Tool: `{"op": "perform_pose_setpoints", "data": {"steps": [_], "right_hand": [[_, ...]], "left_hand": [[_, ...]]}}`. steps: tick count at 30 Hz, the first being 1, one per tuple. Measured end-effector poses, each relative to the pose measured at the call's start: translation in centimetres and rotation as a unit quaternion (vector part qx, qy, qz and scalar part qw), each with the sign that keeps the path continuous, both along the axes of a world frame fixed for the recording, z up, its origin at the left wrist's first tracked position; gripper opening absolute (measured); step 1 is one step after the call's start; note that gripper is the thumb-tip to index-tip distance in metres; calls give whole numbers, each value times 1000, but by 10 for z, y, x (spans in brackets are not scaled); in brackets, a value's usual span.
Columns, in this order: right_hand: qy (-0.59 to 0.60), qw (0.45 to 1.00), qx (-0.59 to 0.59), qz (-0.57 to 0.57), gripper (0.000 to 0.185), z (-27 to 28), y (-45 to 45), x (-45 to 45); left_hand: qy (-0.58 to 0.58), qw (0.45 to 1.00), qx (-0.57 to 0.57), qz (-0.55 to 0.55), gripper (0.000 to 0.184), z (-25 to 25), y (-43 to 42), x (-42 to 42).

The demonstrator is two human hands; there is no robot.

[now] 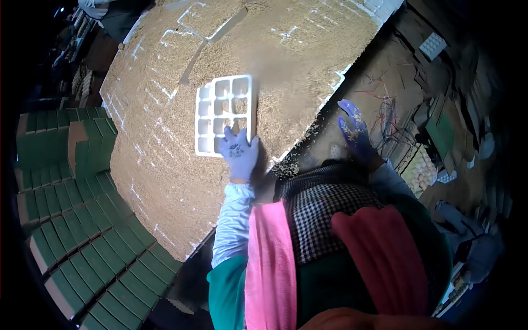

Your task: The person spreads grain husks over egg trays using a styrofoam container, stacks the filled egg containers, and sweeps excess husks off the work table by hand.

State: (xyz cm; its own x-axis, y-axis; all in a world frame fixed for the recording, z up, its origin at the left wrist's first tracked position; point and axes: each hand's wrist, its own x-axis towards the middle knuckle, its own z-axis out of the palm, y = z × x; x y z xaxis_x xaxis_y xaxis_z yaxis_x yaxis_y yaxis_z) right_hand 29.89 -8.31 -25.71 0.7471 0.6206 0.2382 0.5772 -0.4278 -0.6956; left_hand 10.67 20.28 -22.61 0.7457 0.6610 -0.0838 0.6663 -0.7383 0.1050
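My left hand (240,155), in a purple glove with dark print, grips the near right corner of a white compartment tray (224,116). The tray has square cells and a stepped left edge. It rests on a broad layer of tan husk-like grain (181,187), some of which shows in its cells. My right hand (357,135), gloved in purple too, is raised beyond the bed's right edge. Its fingers are apart, and bits of grain cling to the glove. Beneath the grain, white rims (165,91) of buried trays show in places.
Green boxes (82,220) stand in rows at the left. Grey-brown strips (225,25) lie on the grain at the back. On the right floor are cardboard pieces (440,126), red strands (385,104) and a tray of round pale items (421,170). Another person (118,16) is at top left.
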Motion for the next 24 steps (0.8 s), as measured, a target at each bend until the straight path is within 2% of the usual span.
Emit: {"op": "perform_pose_setpoints", "data": {"steps": [1,3,5,7,8,9,10,11,12,13,14,16,17,19,22,24], "right_hand": [[-4,1000,-2,-2,42,-5,-24,14],[-11,1000,-5,-13,43,-19,-75,44],[74,996,18,-44,44,-52,-148,71],[175,979,79,-63,44,-71,-192,90],[236,961,129,-71,43,-77,-208,93],[293,935,180,-82,43,-81,-223,96],[347,905,229,-93,42,-84,-237,98],[397,869,277,-103,42,-84,-249,101],[444,828,323,-113,41,-83,-259,105],[479,832,252,-123,42,-85,-267,108],[511,830,180,-134,44,-81,-267,109],[476,866,99,-118,45,-71,-258,111],[409,904,89,-91,45,-62,-245,109],[304,950,62,-38,46,-52,-230,114],[375,926,22,-30,47,-40,-226,135],[437,898,2,-58,46,-26,-220,151]], "left_hand": [[1,1000,18,-2,46,3,-7,-22],[43,979,103,173,48,-6,-10,-86],[103,917,37,384,53,-6,-15,-145],[46,926,-10,374,58,-42,-30,-167],[59,913,-31,402,61,-22,-55,-119],[41,930,39,364,61,-37,-68,-89],[55,953,23,297,60,-34,-80,-43],[55,958,-30,278,59,-20,-95,10],[30,957,-20,289,61,-10,-117,63],[27,964,6,264,60,-31,-119,98],[40,973,-11,228,61,-24,-126,139],[30,983,-23,179,62,-20,-135,207],[36,984,-45,167,62,-2,-145,236],[7,993,-26,114,56,-8,-139,256],[33,980,-50,192,57,4,-117,229],[25,977,-11,210,55,-16,-116,216]]}}
